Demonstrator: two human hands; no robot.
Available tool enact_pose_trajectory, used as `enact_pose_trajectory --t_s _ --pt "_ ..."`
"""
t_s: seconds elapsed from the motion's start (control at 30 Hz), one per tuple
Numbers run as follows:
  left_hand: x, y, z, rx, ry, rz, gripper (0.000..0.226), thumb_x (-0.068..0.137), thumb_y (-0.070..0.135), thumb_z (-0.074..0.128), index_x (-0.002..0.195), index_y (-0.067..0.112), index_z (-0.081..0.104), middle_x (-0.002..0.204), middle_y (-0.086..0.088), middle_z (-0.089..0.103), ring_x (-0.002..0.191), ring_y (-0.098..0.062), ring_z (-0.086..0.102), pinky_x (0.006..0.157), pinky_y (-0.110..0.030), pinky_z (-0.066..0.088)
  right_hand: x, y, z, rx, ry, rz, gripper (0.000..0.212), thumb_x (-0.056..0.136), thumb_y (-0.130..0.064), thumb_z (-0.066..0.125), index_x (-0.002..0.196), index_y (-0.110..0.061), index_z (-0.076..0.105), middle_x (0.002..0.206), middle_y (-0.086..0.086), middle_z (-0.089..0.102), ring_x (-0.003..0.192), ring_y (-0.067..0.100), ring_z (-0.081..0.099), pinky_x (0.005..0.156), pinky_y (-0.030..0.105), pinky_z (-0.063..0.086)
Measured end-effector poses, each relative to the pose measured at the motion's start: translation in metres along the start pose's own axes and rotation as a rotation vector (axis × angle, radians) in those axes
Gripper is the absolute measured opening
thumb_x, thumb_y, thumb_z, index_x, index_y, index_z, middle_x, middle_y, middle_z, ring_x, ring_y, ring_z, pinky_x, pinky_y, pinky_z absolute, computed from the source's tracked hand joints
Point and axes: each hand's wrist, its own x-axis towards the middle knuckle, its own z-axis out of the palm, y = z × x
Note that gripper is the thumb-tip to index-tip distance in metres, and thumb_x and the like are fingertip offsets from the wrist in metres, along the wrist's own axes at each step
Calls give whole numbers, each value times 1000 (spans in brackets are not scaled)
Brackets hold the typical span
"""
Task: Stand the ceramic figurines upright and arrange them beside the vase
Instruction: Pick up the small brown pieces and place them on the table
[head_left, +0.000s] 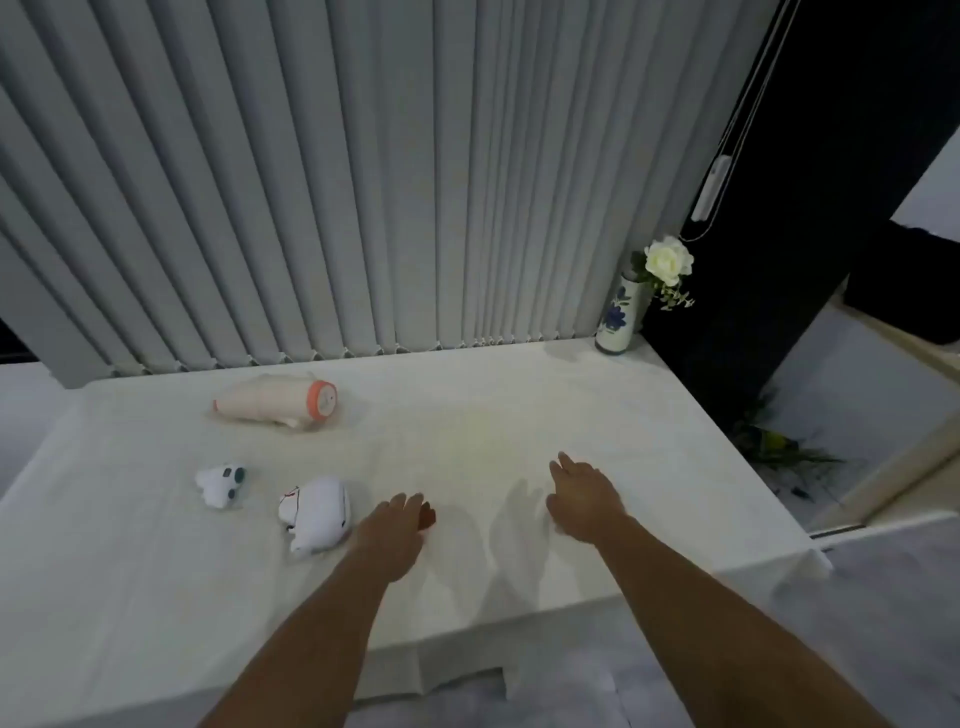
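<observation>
I am watching both bare arms reaching out over a white-clothed table (467, 426), with three ceramic figurines lying toppled on its left half and the vase (618, 322) standing at the far right corner, well apart from all of them. The left hand (387, 535) is hovering palm down, fingers loosely extended, just beside the white cat-like figurine (314, 514) lying on its side; a small red object (427, 517) is showing at its fingertips, and I cannot tell whether the fingers are pinching it or merely covering it. The right hand (584, 496) is hovering flat and spread over bare cloth, holding nothing. Further left, a smaller white figurine (221, 483) with dark spots is lying on its side, and a long peach-coloured figurine (278, 405) with an orange-ringed end is lying lengthwise nearer the vertical blinds (363, 182).

I am judging the work to be barely begun: nothing is standing yet. The risks ahead are plain. The glazed pieces are looking slick and rounded, so a loose grip could be letting one roll or drop during the long carry across the table. The loose cloth could be bunching under a base and tipping it. The slender vase with its white flower (669, 260) is sitting close to the table's corner, so a careless placement could be knocking it over the edge.
</observation>
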Motion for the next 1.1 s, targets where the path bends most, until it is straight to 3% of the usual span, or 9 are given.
enact_pose_trajectory --t_s 0.17,0.33,0.47,0.53,0.73,0.97,1.1 --pt "-2 -1 21 -166 58 -87 60 92 22 51 144 17 22 154 -6 26 135 -27 37 105 -40 41 -16 10 39 -31 9 140 50 99 -22 29 148 -12 20 160 7 12 145 27 16 120 45 13" --pt "4 -3 33 -280 132 -130 46 88 15 55 130 15 37 139 -5 42 121 -26 47 92 -40 47 -22 24 56 34 19 238 57 93 -11 40 147 -14 22 159 7 16 142 27 22 119 41 18" --pt "3 -7 42 -281 172 -150 36 90 12 52 124 14 41 132 -7 47 114 -26 49 87 -40 48 -26 32 63 192 6 273 61 89 -6 46 145 -17 24 153 6 25 128 26 39 103 36 42" --pt "2 -8 46 -277 192 -142 35 90 11 51 124 14 42 131 -6 49 113 -27 49 85 -39 48 -26 33 65 230 16 290 59 89 -4 44 143 -17 26 145 7 35 122 26 43 95 36 47" --pt "3 -14 49 -278 215 -123 42 89 6 48 129 18 42 127 -4 52 114 -27 50 85 -40 48 -24 33 70 231 66 292 43 90 -4 40 130 -16 45 125 7 51 116 25 46 90 35 47" --pt "2 -15 44 -354 243 -71 41 88 2 45 125 20 47 121 -5 56 109 -27 55 86 -40 49 -26 28 70 480 199 291 26 88 -5 45 108 -13 58 103 9 65 97 26 58 75 33 45" --pt "0 -12 39 -374 298 9 47 90 3 43 129 27 51 121 -3 58 111 -23 57 91 -38 51 -25 19 69 560 217 285 30 88 -7 44 108 -20 63 108 3 64 101 20 58 86 33 49"
